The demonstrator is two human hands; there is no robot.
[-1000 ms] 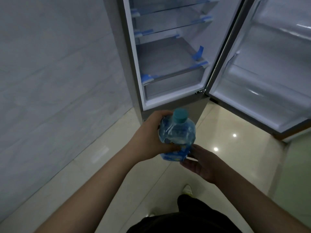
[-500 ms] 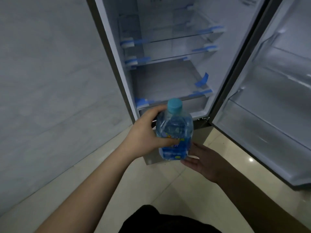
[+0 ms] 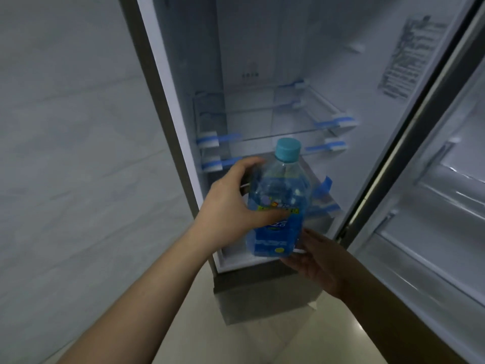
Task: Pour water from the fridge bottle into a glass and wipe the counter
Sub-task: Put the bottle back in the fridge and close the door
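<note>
A capped plastic water bottle (image 3: pixel 278 203) sits mid-frame before the open fridge (image 3: pixel 262 74). The left hand (image 3: pixel 231 206) wraps its label from 9 o'clock; the right hand (image 3: pixel 315 258), fingers flat, supports its base at 5 o'clock. Likely full, heavy, slick (thin walls flex). Glossy tile floor (image 3: pixel 262 342); grey wall (image 3: pixel 65 153) at 9 o'clock.

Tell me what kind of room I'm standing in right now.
Probably a home kitchen. An open fridge with bare shelves stands by a tiled wall, on a glossy floor, and your left hand holds a bottle.
</note>
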